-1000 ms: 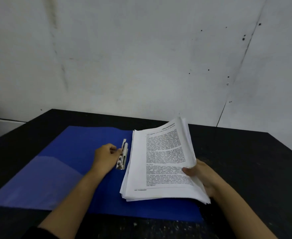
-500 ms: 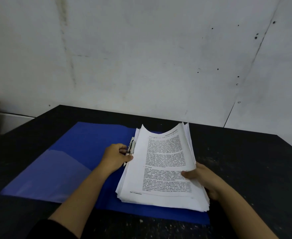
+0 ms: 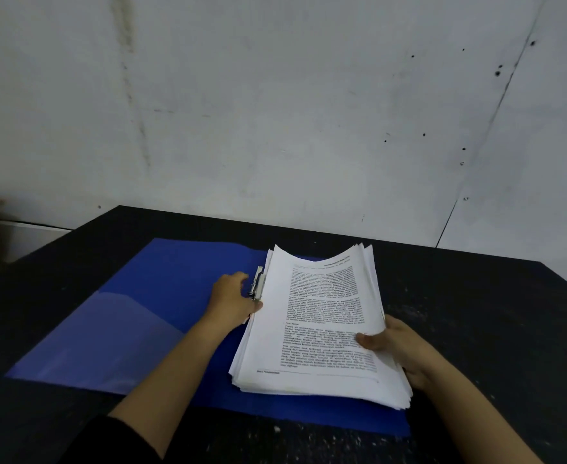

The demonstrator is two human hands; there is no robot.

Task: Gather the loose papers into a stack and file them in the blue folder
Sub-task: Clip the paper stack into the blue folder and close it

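On the matte black table (image 3: 476, 313), the glossy blue folder (image 3: 161, 296) lies open. A thick stack of printed papers (image 3: 308, 329) rests on its right half, far edge curling up. The right hand (image 3: 399, 349) pinches the stack's right edge, thumb on top; the left hand (image 3: 231, 301) curls round the slim metal clip (image 3: 258, 283).

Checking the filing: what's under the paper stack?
The paper stack covers the right half of the blue folder; blue shows along its near edge. The metal clip shows at its left edge, by the left hand. The right hand hides its fingers beneath.
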